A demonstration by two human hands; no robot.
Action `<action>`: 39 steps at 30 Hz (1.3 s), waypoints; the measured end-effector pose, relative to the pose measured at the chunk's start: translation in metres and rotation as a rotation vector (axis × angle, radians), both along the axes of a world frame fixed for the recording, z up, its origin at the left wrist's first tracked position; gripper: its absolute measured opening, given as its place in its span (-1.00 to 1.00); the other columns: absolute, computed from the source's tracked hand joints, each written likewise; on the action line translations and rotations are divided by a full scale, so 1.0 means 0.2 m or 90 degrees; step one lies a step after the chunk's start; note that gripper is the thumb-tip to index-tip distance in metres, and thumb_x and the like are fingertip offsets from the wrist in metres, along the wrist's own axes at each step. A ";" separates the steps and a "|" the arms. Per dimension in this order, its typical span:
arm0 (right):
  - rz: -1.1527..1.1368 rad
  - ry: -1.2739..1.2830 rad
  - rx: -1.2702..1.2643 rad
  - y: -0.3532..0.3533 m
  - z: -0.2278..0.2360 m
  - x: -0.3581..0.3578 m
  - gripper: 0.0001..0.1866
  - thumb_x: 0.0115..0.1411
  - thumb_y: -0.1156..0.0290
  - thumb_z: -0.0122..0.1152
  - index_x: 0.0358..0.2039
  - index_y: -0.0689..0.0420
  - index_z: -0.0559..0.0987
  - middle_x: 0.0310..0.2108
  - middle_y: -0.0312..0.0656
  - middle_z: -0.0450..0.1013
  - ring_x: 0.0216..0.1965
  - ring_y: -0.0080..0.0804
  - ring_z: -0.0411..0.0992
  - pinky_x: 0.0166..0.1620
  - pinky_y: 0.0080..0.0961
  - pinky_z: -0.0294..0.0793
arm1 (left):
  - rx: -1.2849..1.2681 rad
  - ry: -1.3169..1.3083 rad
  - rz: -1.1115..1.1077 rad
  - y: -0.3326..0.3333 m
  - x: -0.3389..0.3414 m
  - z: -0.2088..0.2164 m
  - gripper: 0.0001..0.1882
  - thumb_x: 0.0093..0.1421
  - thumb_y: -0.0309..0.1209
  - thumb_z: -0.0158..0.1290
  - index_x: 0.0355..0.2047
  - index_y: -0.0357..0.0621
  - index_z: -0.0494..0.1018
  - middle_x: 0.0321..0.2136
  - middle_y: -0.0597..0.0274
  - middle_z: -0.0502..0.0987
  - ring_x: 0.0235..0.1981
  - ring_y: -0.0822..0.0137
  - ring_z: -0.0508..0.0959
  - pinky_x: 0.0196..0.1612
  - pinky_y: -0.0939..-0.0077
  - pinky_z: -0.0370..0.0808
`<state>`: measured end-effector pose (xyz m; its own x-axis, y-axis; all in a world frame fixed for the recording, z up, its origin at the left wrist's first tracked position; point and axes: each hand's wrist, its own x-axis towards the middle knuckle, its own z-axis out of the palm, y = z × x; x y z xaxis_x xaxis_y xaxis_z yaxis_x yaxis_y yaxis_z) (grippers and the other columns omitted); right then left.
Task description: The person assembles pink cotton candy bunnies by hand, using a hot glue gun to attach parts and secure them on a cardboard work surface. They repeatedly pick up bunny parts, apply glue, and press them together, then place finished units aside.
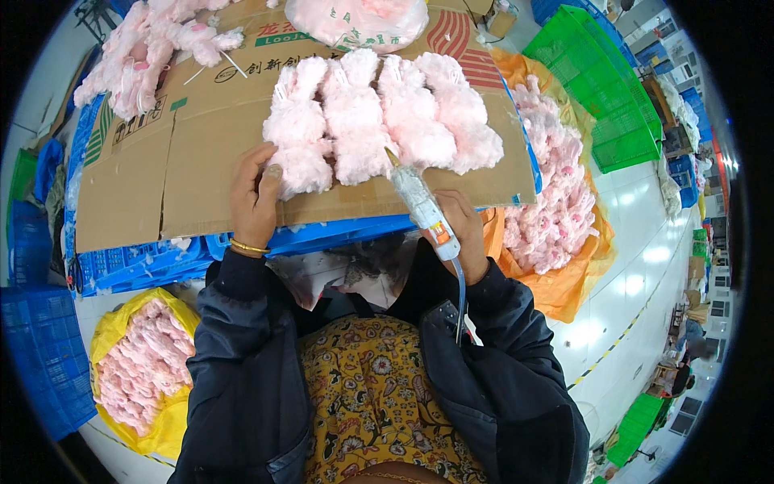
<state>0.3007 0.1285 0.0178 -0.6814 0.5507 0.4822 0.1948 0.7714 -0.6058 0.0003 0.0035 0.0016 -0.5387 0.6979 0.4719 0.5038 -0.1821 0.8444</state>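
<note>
1 blue cord (462, 290) is trailing from the glue gun (425, 211) on the near right; leaving it slack should help the aim. Around the gun's body, the right hand (461, 224) is keeping a closed grip. To its left, the left hand (254, 198) is resting over the near edge of the cardboard (201, 181), thumb and fingers meeting the leftmost plush piece; whether they are pinching it, I cannot tell.

Farther in, 4 pink plush pieces (355, 121) are lying side by side on the cardboard. The nozzle (393, 156) is pointing at the near part of the middle 2, where they are meeting; contact is not clear. Doing this well probably means steadying 1 piece, holding fingertips clear of a likely hot tip, parting the pile and placing a small dab.

Beyond the row, a clear bag (359, 24) is holding more pink fluff.
</note>
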 end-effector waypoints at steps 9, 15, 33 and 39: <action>-0.006 0.072 -0.001 0.03 -0.04 0.02 -0.58 -0.03 0.53 0.47 -0.15 0.20 0.51 -0.22 0.01 0.51 -0.16 0.02 0.50 -0.12 -0.27 0.51 | -0.001 0.360 0.023 -0.01 0.35 0.15 -0.65 0.12 -0.54 0.19 -0.04 -0.22 0.52 -0.29 0.08 0.54 -0.36 0.13 0.53 -0.28 0.31 0.46; -0.009 0.072 -0.030 0.07 -0.05 0.02 -0.58 -0.04 0.52 0.47 -0.15 0.19 0.51 -0.21 0.01 0.51 -0.16 0.02 0.50 -0.11 -0.27 0.52 | -0.144 0.342 0.021 0.16 0.51 0.14 -0.52 0.13 -0.51 0.20 0.10 -0.11 0.49 -0.43 0.13 0.46 -0.51 0.20 0.49 -0.48 0.38 0.42; 0.076 0.008 0.091 0.14 0.02 -0.06 -0.60 -0.05 0.43 0.28 -0.16 0.28 0.53 -0.19 0.00 0.48 -0.12 0.00 0.44 -0.05 -0.22 0.46 | -0.089 0.289 0.053 0.20 0.47 -0.02 -0.49 0.12 -0.65 0.16 0.12 -0.19 0.42 -0.45 0.13 0.41 -0.53 0.26 0.46 -0.47 0.42 0.44; 0.070 -0.027 0.104 0.12 0.05 -0.07 -0.62 -0.06 0.44 0.29 -0.19 0.26 0.52 -0.22 -0.03 0.48 -0.14 -0.03 0.44 -0.07 -0.25 0.47 | -0.092 0.291 0.052 0.20 0.47 -0.02 -0.48 0.12 -0.66 0.14 0.12 -0.20 0.41 -0.43 0.11 0.44 -0.51 0.23 0.49 -0.45 0.42 0.45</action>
<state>0.2867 0.1530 0.0281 -0.7549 0.3877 0.5290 0.1260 0.8772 -0.4632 0.0945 0.0431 -0.0034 -0.3547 0.7372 0.5751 0.8371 -0.0236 0.5465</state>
